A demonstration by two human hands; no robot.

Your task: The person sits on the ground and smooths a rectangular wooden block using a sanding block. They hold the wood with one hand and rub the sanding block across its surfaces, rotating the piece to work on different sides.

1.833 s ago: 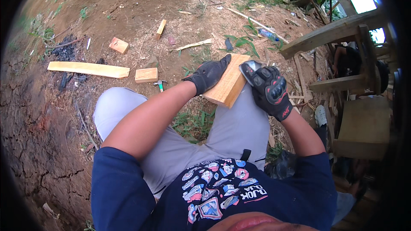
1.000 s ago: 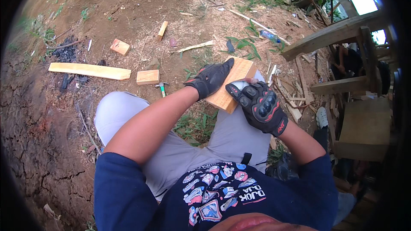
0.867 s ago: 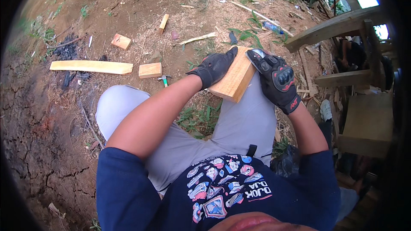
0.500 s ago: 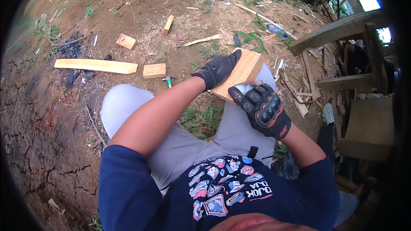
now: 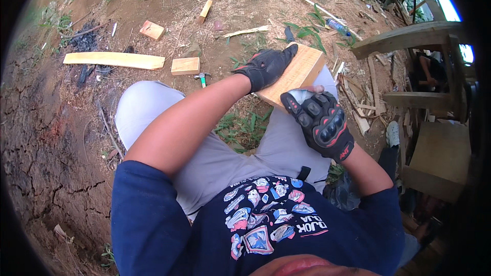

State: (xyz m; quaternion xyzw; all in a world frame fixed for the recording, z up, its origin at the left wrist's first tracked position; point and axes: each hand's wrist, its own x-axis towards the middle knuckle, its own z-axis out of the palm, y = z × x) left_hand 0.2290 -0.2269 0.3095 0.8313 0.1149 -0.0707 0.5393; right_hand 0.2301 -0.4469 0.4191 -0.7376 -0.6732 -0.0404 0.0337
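Observation:
A thick, pale wooden block point(image 5: 302, 66) lies tilted over my right thigh. My left hand point(image 5: 271, 67), in a black glove, is closed on the block's left side, its fingers reaching toward the far end. At the block's near right edge is my right hand point(image 5: 319, 122), in a black glove with hard knuckle guards and red trim. Its fingers are curled inward against the block. A whitish-grey patch shows by them; whether it is glove lining or a held thing, I cannot tell.
A green-handled hammer point(image 5: 203, 78) lies beyond my left knee, beside a small wooden block point(image 5: 185, 66). Left of these is a long plank point(image 5: 115, 60). Farther off lie another block point(image 5: 152, 30) and a plastic bottle point(image 5: 337, 26). Wooden furniture point(image 5: 414, 38) and a person point(image 5: 429, 69) are at right.
The ground and the things on it sit higher in the picture. Both hands and the block have shifted slightly right; my grip on the block looks much the same.

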